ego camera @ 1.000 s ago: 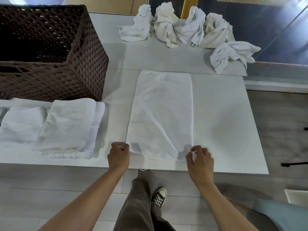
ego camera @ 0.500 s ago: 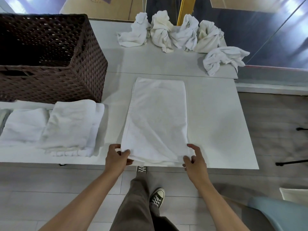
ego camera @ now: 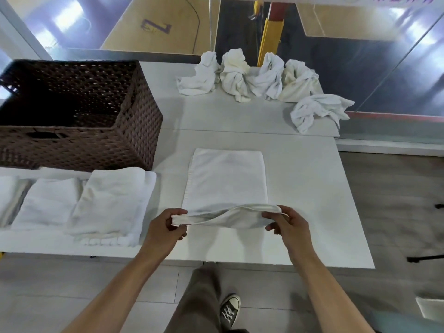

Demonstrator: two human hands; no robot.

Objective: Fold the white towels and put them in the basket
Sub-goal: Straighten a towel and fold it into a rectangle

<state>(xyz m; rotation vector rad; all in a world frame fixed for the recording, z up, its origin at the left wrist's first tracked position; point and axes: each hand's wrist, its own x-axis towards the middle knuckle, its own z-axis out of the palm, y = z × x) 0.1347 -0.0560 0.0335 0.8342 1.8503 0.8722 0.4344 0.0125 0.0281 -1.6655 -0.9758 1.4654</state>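
Your left hand (ego camera: 165, 230) and right hand (ego camera: 288, 224) pinch the near corners of the towel (ego camera: 227, 179).
That edge hangs above the table (ego camera: 302, 188); basket (ego camera: 134, 143) at ten o'clock.

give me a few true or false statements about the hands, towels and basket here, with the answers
1. The left hand and the right hand each pinch a near corner of the spread towel, holding that edge raised off the table. True.
2. The folded towels lie inside the basket. False: they lie on the table, in front of the basket.
3. Five crumpled towels sit at the far side of the table. True.
4. The basket stands to the right of the spread towel. False: it stands to its left and farther back.
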